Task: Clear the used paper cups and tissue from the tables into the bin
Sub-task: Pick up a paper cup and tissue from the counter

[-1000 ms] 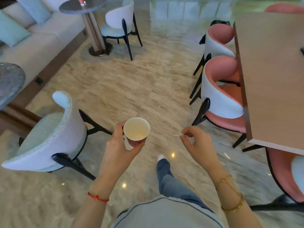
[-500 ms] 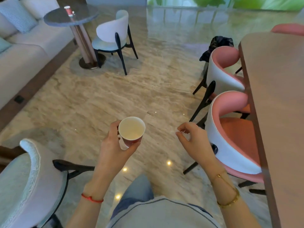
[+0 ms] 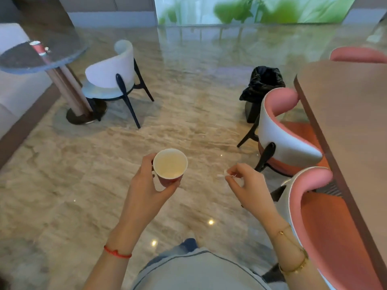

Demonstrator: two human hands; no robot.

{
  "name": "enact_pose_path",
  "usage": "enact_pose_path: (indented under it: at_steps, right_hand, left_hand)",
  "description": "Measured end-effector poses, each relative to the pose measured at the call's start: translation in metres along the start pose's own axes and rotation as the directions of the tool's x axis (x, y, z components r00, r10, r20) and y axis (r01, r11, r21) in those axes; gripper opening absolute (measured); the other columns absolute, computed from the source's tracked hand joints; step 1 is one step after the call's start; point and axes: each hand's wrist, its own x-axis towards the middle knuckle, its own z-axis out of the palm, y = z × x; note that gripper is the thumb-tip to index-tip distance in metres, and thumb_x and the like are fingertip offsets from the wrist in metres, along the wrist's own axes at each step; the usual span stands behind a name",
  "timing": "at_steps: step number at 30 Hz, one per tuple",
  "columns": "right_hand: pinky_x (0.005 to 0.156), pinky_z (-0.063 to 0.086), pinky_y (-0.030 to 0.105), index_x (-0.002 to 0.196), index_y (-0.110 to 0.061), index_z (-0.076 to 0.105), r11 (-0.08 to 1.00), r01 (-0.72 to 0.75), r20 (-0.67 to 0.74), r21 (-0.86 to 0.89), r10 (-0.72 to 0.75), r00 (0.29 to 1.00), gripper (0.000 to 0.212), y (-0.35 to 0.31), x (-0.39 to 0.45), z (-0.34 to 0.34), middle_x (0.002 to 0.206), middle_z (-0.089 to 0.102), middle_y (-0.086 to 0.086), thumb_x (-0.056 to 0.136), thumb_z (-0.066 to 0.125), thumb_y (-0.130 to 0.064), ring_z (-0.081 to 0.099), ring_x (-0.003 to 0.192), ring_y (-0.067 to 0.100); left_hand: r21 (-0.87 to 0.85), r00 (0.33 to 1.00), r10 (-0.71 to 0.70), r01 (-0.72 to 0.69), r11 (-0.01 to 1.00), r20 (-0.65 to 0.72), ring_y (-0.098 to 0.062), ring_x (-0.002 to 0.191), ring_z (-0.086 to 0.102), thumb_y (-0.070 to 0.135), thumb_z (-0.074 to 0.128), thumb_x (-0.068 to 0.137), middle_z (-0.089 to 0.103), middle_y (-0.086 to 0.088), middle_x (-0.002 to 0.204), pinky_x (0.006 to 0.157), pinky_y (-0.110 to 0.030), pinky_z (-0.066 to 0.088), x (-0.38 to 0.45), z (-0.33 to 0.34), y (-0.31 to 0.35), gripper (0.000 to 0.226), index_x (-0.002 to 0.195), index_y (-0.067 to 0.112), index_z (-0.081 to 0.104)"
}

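Paper cup (image 3: 170,166), red-sided, white-lined, upright with mouth up: we grip it in our left hand (image 3: 146,185), fingers (image 3: 171,188) and thumb curled round its wall. Tissue scrap (image 3: 225,175), small and white: we pinch it in our right hand (image 3: 247,185), fingertips together on it. Bin (image 3: 261,88), lined with a black bag, stands on the floor at one o'clock, well ahead, behind a pink chair (image 3: 287,132). Our right hand is the nearer to it, by our judgement. Second cup (image 3: 38,47) remains on the round bench (image 3: 41,57) at ten o'clock, far from both hands.
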Motion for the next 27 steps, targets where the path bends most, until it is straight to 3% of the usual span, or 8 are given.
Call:
enact_pose_path:
  at_steps: [7, 15, 20, 27]
  right_hand:
    - [0.076, 0.044, 0.014, 0.091, -0.019, 0.063, 0.997, -0.077, -0.073, 0.016, 0.078, 0.994, 0.003, 0.019, 0.135, 0.005, 0.086, 0.061, -0.01, 0.089, 0.065, -0.019, 0.056, 0.084, 0.002]
    - [0.073, 0.044, 0.015, 0.087, -0.016, 0.063, 0.986, -0.163, -0.125, 0.034, 0.166, 0.978, 0.002, 0.079, 0.276, 0.009, 0.083, 0.06, -0.01, 0.088, 0.065, -0.017, 0.056, 0.081, 0.002]
    - [0.071, 0.037, 0.005, 0.084, -0.022, 0.061, 0.982, -0.185, -0.144, 0.047, 0.19, 0.971, 0.007, 0.124, 0.397, -0.014, 0.082, 0.059, -0.012, 0.089, 0.065, -0.019, 0.055, 0.082, -0.001]
    - [0.074, 0.042, 0.022, 0.086, -0.016, 0.063, 0.983, -0.184, -0.198, 0.031, 0.186, 0.962, 0.005, 0.181, 0.57, -0.059, 0.085, 0.062, -0.006, 0.089, 0.063, -0.018, 0.055, 0.083, 0.008]
  left_hand:
    - [-0.017, 0.992, 0.06, -0.058, 0.998, 0.107, 0.007, 0.106, 0.052, 0.041, 0.081, 0.071, 0.05, 0.029, 0.116, 0.081, -0.006, 0.043, 0.157, 0.022, -0.017, 0.065, 0.122, 0.036, 0.041]
    - [-0.054, 0.982, 0.08, -0.071, 0.996, 0.17, 0.012, 0.106, 0.049, 0.042, 0.081, 0.07, 0.049, 0.034, 0.115, 0.079, -0.003, 0.041, 0.324, 0.088, -0.038, 0.066, 0.121, 0.039, 0.04]
    - [-0.08, 0.975, 0.121, -0.108, 0.991, 0.185, 0.011, 0.107, 0.049, 0.04, 0.082, 0.07, 0.047, 0.036, 0.115, 0.081, -0.003, 0.041, 0.449, 0.139, -0.026, 0.066, 0.121, 0.04, 0.04]
    - [-0.094, 0.972, 0.144, -0.128, 0.987, 0.185, 0.01, 0.109, 0.049, 0.046, 0.08, 0.07, 0.046, 0.04, 0.116, 0.08, -0.003, 0.043, 0.617, 0.205, -0.002, 0.067, 0.12, 0.045, 0.036]
